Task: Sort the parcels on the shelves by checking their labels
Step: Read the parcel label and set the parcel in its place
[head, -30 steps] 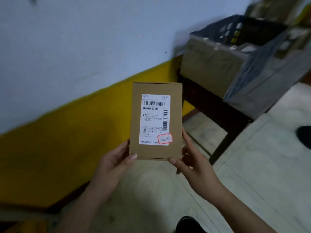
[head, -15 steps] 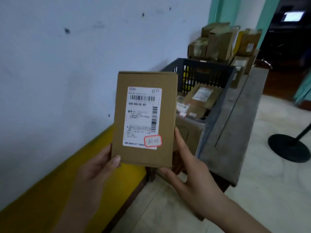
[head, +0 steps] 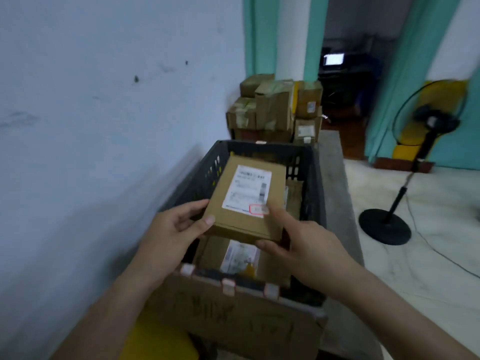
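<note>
Fingers first: left hand point(head: 176, 229) thumb pressed on top of parcel point(head: 244, 219) at its 7 o'clock corner, other fingers curled under left edge, gripping. Right hand point(head: 306, 245) pinches 5 o'clock corner, index finger laid along top by red-framed stamp point(head: 257, 209), thumb at near edge. We see parcel held nearly flat, label point(head: 246, 189) up, over opening of dark crate point(head: 313, 178); print too blurred for us. More parcels point(head: 239, 258) lie inside crate below; cardboard boxes point(head: 272, 107) stacked beyond at 12 o'clock.
</note>
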The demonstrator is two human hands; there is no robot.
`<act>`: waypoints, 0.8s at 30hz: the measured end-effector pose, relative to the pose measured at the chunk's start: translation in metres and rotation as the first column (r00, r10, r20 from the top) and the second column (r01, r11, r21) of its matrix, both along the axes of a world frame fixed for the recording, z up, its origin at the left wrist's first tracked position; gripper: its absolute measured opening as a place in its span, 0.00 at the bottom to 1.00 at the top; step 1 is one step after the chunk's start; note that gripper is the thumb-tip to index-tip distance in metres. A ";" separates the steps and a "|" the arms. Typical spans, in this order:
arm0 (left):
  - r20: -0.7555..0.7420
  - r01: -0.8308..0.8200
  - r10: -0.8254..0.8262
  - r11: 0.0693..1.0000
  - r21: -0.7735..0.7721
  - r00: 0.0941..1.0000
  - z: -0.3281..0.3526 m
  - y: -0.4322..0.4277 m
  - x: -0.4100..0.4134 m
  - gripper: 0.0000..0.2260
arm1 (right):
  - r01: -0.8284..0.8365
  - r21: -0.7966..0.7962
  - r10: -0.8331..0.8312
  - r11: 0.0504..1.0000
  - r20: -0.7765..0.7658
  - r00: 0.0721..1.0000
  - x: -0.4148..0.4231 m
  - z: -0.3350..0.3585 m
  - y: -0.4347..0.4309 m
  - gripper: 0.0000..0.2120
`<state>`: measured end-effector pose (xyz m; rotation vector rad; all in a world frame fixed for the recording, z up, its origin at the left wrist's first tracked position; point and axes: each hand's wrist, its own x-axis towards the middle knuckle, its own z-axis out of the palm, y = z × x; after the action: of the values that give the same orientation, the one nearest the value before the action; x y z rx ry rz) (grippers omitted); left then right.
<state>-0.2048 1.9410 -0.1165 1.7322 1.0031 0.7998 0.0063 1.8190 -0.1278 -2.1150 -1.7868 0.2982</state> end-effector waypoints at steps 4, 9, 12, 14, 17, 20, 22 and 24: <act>-0.085 0.131 -0.142 0.984 -0.120 0.986 -0.018 0.084 0.043 0.14 | 0.127 -0.076 -0.114 0.989 0.157 0.981 0.019 -0.004 0.048 0.30; -0.225 0.222 -0.281 0.942 -0.253 0.933 -0.043 0.147 0.100 0.11 | 0.208 -0.160 -0.143 0.965 0.345 0.928 0.050 -0.019 0.100 0.23; -0.263 0.257 -0.333 0.923 -0.286 0.906 -0.057 0.166 0.127 0.11 | 0.230 -0.198 -0.118 0.953 0.456 0.882 0.070 -0.028 0.123 0.21; -0.311 0.279 -0.371 0.912 -0.301 0.875 -0.068 0.173 0.144 0.12 | 0.254 -0.221 -0.106 0.942 0.521 0.847 0.080 -0.037 0.133 0.19; -0.413 0.329 -0.415 0.907 -0.265 0.811 -0.090 0.178 0.171 0.12 | 0.313 -0.275 -0.054 0.909 0.667 0.743 0.095 -0.050 0.145 0.16; -0.491 0.358 -0.397 0.917 -0.177 0.776 -0.102 0.180 0.194 0.11 | 0.354 -0.349 0.020 0.868 0.736 0.677 0.101 -0.055 0.157 0.17; -0.513 0.341 -0.362 0.930 -0.139 0.778 -0.107 0.181 0.204 0.12 | 0.358 -0.363 0.037 0.861 0.745 0.666 0.102 -0.060 0.164 0.17; -0.532 0.336 -0.345 0.935 -0.116 0.773 -0.111 0.182 0.208 0.13 | 0.338 -0.366 0.044 0.867 0.732 0.680 0.105 -0.066 0.167 0.15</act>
<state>0.0034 2.1232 -0.2271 2.1063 1.0018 0.0459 0.1114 1.9858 -0.1935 -3.0393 -2.0549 -0.2290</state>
